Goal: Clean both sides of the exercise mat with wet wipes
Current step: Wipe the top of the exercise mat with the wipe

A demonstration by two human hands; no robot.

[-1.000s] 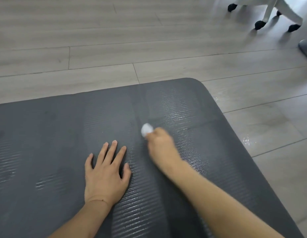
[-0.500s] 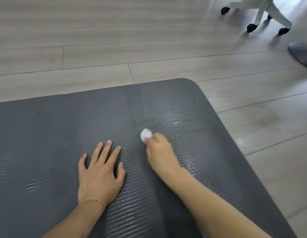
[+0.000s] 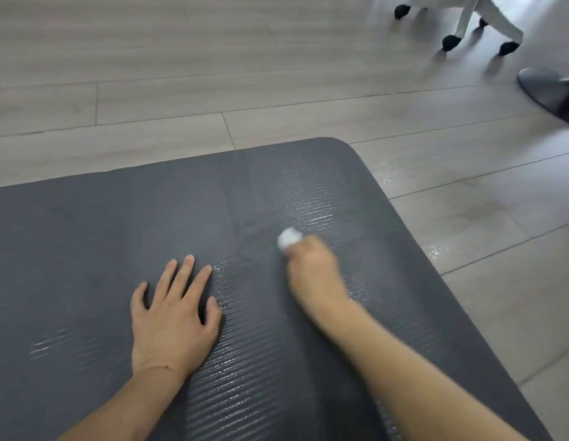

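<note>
Right hand, blurred, grips a balled white wet wipe against the dark grey ribbed exercise mat. Left hand lies flat on the mat, fingers spread. Mat lies on grey plank floor, rounded corner far right, long axis running leftward out of view. Wet streaks glisten. White caster chair base stands well apart.

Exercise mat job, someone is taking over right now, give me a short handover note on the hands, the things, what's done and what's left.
Left hand: flat on the exercise mat, fingers spread, holding it down.
Right hand: grips a balled wet wipe against the mat near its far right corner; blurred, so mid-stroke.
Done: shiny wet streaks cover the right part of this side; damp spots on the wooden floor beside the edge.
Left: the duller left part of this side, then the underside.
</note>
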